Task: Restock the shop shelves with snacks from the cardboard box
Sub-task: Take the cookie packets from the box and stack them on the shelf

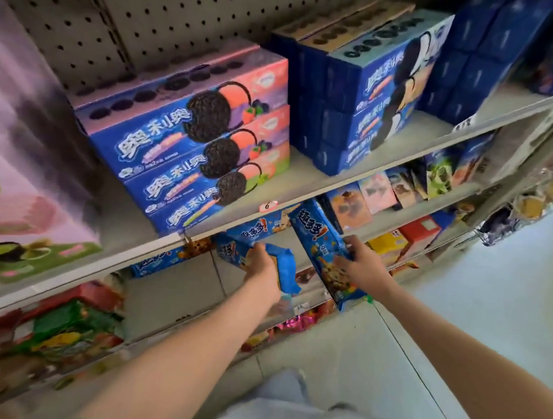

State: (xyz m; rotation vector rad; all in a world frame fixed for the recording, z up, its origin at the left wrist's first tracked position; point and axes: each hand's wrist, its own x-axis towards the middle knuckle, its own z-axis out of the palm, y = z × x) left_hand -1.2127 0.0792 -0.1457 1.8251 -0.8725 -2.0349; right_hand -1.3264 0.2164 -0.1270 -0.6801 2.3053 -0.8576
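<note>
Left hand (262, 264) tight around the crumpled blue pack (287, 271), right hand (363, 265) around the long cookie pack (316, 239)

two blue cookie packs are held at the centre of the frame, before the second shelf (177, 284): the left pack (287, 272) tilted, the right pack (316, 241) slanted, printed face up.

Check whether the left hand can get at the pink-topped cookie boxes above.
Probably not yet: the left hand grips a blue cookie pack below that shelf, though nothing blocks the pink-topped cookie boxes.
</note>
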